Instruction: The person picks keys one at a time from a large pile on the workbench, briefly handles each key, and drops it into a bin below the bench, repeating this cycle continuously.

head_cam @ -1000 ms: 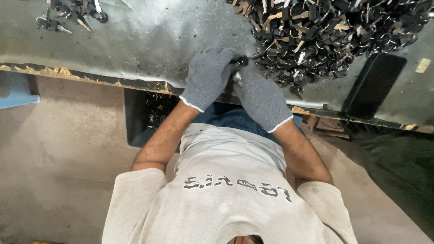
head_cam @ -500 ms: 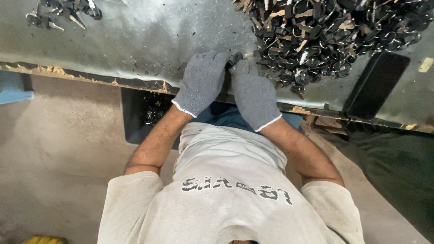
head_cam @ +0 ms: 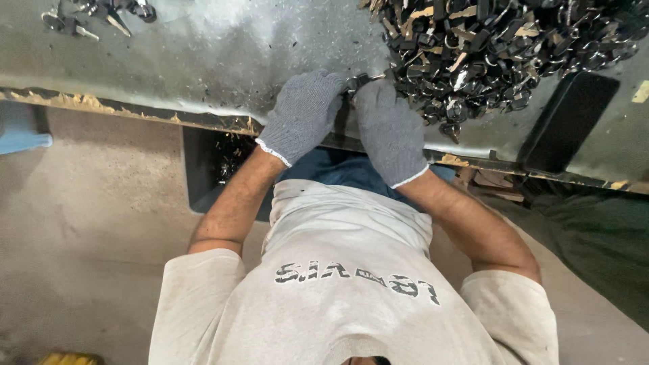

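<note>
Small dark metal part (head_cam: pixel 357 82), pinched between both gloved hands just beside heap of dark metal pieces (head_cam: pixel 500 54). Left hand (head_cam: pixel 304 115) curled closed on that part; right hand (head_cam: pixel 389 128) likewise clenched on it, touching the heap's edge.

No pkgs, labels, signs or screens in view.

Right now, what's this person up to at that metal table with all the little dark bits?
A person in grey knit gloves works at a metal table. The left hand and the right hand are pressed close together at the table's near edge, pinching a small dark metal piece between the fingertips. Just beyond lies a big heap of similar small parts. A few more pieces lie at the table's far left, and a dark bin sits beneath the edge.
</note>
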The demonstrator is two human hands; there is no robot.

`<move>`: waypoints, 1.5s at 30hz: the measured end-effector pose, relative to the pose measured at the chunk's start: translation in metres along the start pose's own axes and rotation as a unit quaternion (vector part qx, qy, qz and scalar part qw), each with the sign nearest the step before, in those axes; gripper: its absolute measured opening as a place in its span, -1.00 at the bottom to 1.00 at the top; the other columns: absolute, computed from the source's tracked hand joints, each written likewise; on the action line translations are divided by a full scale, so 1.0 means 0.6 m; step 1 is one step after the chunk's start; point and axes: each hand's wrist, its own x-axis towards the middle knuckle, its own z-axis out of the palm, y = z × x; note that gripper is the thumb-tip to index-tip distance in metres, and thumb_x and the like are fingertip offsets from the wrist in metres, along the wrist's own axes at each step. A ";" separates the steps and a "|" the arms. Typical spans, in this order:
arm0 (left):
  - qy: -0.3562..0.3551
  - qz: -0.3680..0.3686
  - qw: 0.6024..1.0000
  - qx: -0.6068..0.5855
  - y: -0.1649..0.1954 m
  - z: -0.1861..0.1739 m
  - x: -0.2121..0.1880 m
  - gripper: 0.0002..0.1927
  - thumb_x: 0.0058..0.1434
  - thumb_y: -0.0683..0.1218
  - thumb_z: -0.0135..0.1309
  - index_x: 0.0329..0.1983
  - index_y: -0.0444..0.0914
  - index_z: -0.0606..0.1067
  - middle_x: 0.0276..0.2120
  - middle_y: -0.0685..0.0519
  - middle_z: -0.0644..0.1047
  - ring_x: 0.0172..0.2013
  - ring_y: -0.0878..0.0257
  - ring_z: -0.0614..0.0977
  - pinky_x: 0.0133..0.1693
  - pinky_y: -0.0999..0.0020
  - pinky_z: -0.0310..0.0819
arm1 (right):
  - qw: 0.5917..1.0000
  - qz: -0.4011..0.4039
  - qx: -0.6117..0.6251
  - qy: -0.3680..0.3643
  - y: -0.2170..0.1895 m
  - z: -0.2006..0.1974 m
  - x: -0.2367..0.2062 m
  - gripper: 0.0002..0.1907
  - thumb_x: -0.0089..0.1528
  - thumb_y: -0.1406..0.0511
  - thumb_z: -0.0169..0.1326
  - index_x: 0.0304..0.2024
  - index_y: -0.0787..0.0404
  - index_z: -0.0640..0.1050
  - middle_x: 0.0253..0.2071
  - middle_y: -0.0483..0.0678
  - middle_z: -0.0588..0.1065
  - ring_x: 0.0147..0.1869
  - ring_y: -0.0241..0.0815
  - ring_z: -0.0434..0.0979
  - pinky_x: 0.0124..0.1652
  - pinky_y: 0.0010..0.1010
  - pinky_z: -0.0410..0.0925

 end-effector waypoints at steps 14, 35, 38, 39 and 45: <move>0.040 0.001 0.998 0.052 0.006 0.024 -0.018 -0.78 0.25 -0.17 0.12 -0.04 -0.25 0.49 -0.22 -0.10 0.53 -0.16 -0.06 0.57 -0.04 0.05 0.41 | 0.982 0.063 0.156 -0.087 0.007 -0.001 0.008 -0.74 0.36 0.21 0.04 -0.07 0.28 0.39 -0.22 0.21 0.57 -0.46 0.19 0.61 -0.53 -0.06 0.44; 0.090 0.024 0.996 -0.015 0.002 0.028 -0.027 -0.62 0.15 -0.26 0.12 0.07 -0.28 0.47 -0.13 -0.11 0.54 -0.06 -0.07 0.58 0.06 0.03 0.41 | 0.992 0.004 0.119 -0.044 -0.004 0.034 -0.021 -0.79 0.38 0.21 0.10 -0.15 0.22 0.46 -0.37 0.05 0.48 -0.46 0.00 0.57 -0.54 -0.16 0.42; 0.076 0.026 0.997 -0.018 0.001 0.034 -0.028 -0.63 0.19 -0.28 0.10 0.09 -0.27 0.47 -0.09 -0.11 0.54 -0.04 -0.08 0.58 0.08 0.03 0.43 | 0.997 0.016 0.045 -0.067 -0.013 0.023 -0.006 -0.78 0.38 0.20 0.08 -0.10 0.23 0.46 -0.44 0.04 0.51 -0.49 0.04 0.59 -0.52 -0.07 0.43; 0.072 0.032 0.997 -0.009 0.001 0.035 -0.028 -0.62 0.18 -0.27 0.10 0.09 -0.27 0.47 -0.09 -0.11 0.54 -0.04 -0.08 0.58 0.08 0.03 0.43 | 0.989 -0.008 0.112 -0.092 -0.007 0.017 0.003 -0.75 0.38 0.23 0.06 -0.05 0.29 0.43 -0.43 0.08 0.51 -0.44 0.09 0.59 -0.44 -0.05 0.45; 0.101 -0.015 0.994 -0.027 0.009 0.024 -0.032 -0.57 0.22 -0.19 0.16 0.17 -0.34 0.46 -0.16 -0.05 0.55 -0.14 -0.04 0.59 -0.05 0.05 0.43 | 0.890 0.025 0.428 -0.158 0.048 -0.001 0.041 -0.56 0.37 0.22 0.08 0.12 0.42 0.31 -0.37 0.26 0.54 -0.27 0.34 0.59 -0.36 0.07 0.41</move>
